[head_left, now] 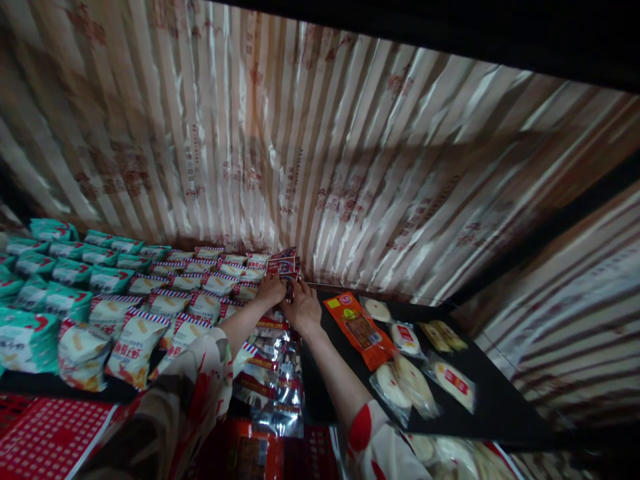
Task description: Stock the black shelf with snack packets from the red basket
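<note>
At the centre of the frame, dark red packets (pixel 283 265) stand at the back of a row, at least two of them, overlapped so the full number cannot be told. The left hand (pixel 273 291) and right hand (pixel 304 308) meet at their near edge, fingers bent and close together; the fingertips are hidden, so how firmly either hand grips cannot be told. Below, shiny packets (pixel 273 373) run toward the lower middle, too overlapped to count.

To the left are well over a dozen cream bags (pixel 137 343) with striped tops, then well over a dozen teal bags (pixel 27 340) at the left edge. Right of centre, the black shelf (pixel 500 400) carries one orange pack (pixel 357 327), five pale round packs (pixel 451 383) and two yellowish bars (pixel 443 335).

The left sleeve (pixel 175 393) blocks some cream bags; the right forearm (pixel 337 370) crosses the shelf. A red crate (pixel 50 433) shows at lower left. Printed sheeting (pixel 310 147) fills the back; a dark beam (pixel 475 33) cuts across the upper right.
</note>
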A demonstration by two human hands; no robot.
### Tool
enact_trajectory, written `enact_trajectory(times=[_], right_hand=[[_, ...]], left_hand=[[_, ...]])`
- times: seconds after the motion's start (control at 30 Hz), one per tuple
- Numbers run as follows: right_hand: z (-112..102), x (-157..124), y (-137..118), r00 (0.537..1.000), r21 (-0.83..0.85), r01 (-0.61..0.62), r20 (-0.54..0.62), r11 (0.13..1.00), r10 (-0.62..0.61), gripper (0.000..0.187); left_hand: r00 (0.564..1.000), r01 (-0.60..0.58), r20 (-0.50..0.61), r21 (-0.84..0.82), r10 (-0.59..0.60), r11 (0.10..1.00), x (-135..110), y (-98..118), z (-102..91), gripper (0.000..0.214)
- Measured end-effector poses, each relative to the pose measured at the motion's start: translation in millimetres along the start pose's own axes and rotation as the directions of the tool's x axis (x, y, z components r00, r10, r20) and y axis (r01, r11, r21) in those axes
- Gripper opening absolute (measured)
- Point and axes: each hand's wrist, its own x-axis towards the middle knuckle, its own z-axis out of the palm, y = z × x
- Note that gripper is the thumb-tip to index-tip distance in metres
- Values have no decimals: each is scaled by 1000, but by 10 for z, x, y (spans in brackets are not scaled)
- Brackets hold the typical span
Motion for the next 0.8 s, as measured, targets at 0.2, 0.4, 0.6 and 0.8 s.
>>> enact_trajectory(times=[0.2, 0.4, 0.6, 0.8], right_hand=[[251, -26, 235, 1000, 254, -20, -5, 967, 22, 56], [369, -38, 394, 998, 394, 8, -53, 919, 14, 51], [445, -43, 569, 997, 409, 42, -77, 912, -12, 52], [505, -45, 677, 996, 434, 35, -94, 900, 7, 51]], left_hand=[[998, -6, -57, 91, 11, 996, -61, 75, 125, 45], [992, -22, -117, 142, 38, 990, -144, 149, 230, 48], [989, 1, -146, 170, 24, 985, -267, 284, 283, 48], [987, 35, -161, 241, 5, 970, -272, 333, 371, 51]])
